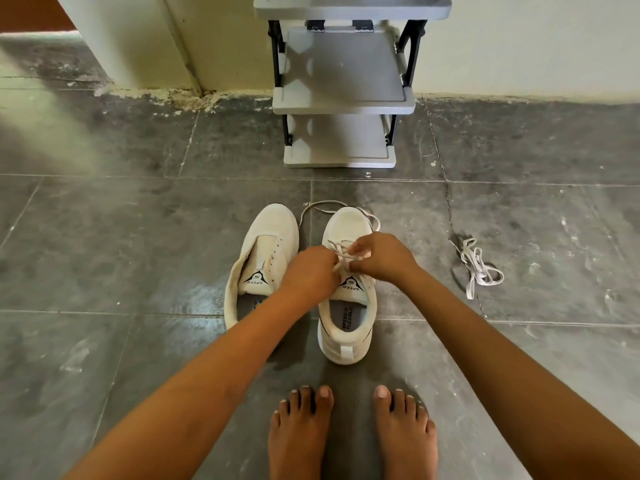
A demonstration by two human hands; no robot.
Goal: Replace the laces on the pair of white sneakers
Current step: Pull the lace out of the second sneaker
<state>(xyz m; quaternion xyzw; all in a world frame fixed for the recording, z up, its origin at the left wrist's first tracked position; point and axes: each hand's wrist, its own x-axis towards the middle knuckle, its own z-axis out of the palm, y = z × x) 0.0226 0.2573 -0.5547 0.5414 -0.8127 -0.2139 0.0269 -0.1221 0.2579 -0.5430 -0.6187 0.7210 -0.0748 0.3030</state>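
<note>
Two sneakers, the left sneaker (263, 244) and right sneaker (348, 336), lie lengthwise, toes pointing away. The left hand (310, 275) and right hand (379, 256) each pinch the right one's lace (338, 249). One spare lace (479, 268) lies apart.

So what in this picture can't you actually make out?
- Head view: the eyelets of the sneaker on the right are covered by the left hand and right hand, both pinching its lace; how far it is threaded is hidden.
- Head view: the top shelf of the grey rack is cut off by the upper edge.
- Head view: the loose lace bundle is too small and tangled to count.
</note>
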